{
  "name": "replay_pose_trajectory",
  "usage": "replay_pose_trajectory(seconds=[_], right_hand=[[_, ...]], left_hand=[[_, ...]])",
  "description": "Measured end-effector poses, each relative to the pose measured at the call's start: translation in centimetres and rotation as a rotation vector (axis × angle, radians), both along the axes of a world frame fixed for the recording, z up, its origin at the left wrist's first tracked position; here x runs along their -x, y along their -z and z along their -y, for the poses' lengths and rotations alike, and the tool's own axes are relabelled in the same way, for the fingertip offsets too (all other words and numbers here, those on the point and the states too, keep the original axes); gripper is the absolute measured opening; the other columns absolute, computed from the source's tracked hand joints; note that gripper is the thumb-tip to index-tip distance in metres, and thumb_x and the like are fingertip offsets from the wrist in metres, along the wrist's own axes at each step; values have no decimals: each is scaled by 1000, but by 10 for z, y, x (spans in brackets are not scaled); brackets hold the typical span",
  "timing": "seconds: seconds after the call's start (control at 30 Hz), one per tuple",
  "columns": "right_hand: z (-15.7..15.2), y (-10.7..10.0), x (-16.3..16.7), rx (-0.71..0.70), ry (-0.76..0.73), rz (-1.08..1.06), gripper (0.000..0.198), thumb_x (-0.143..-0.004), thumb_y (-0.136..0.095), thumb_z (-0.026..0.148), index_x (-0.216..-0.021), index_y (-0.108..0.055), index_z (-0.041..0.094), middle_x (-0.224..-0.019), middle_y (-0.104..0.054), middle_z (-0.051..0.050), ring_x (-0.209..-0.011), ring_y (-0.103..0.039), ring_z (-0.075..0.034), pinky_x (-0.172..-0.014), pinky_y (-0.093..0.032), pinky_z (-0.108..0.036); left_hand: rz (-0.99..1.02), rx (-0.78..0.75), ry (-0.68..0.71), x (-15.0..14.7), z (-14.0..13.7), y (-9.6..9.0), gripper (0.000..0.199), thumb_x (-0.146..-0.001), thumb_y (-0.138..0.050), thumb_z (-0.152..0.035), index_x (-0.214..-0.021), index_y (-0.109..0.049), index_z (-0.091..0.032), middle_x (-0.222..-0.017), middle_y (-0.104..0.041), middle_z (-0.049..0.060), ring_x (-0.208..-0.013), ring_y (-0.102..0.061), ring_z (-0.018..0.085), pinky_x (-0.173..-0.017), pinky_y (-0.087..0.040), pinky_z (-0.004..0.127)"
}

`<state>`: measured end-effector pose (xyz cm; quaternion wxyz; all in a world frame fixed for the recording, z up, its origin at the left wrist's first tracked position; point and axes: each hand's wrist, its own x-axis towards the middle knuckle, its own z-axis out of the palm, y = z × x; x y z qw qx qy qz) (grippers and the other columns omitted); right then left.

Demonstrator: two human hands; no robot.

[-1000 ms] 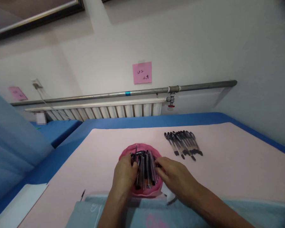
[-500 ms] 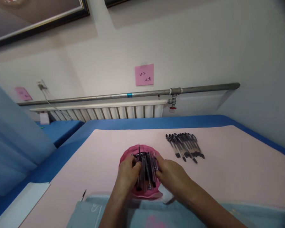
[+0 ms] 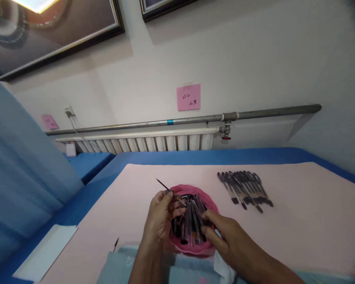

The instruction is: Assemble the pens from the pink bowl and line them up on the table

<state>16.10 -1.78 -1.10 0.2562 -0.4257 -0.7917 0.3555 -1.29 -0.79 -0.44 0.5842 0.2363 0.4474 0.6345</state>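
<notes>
"Two hands were at the pink bowl point(image 3: 212, 199), right? What was each one doing?"

"Left hand point(image 3: 161, 215) had a thin stick point(image 3: 162, 184) pinched between thumb and fingers, slanting across the bowl's left rim, dark point up and outward. Right hand point(image 3: 232, 238) was at the bowl's right rim, fingers by the jumbled tubes point(image 3: 189, 223) inside. Couldn't tell if it had hold of one, tbh."

"Ok, so what looked risky?"

"That pinch, mostly. The stick was skinny and only gripped partway along, so a slack thumb could've let it swivel or drop into the bowl. Also, the tubes lay crammed together, so tugging one might've dragged its neighbours over the rim."

"Anything around the bowl?"

"White cloth point(image 3: 224, 270) off its near right edge, close to the right hand. Snagging that could've nudged the bowl. And the fanned brushes point(image 3: 245, 189) sat beyond it to the right, overlapping, so a careless swing could've scattered them."
</notes>
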Motion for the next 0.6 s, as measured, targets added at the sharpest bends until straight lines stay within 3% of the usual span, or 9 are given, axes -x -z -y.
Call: replay_pose_trajectory(seconds=[0.2, 0.6], right_hand=[[4, -3, 4, -52, -21, 31, 15, -83, -42, 19, -73, -53, 21, -69, -60, 0, -64, -53, -16, -59, -41, -28], [5, 0, 3, -42, -27, 37, 15, -82, -42, 16, -73, -53, 21, -70, -60, 0, -63, -53, -16, -57, -39, -29]], left_hand=[[81, -88, -77, 0, 0, 0, 21, -71, -65, -22, -78, -47, -16, -65, -63, 1, -60, -63, 13, -58, -55, 27], [-34, -78, -56, -5, 3, -5, 25, -72, -64, -29, -79, -44, -16, -64, -60, 0, -61, -65, 16, -51, -53, 24]])
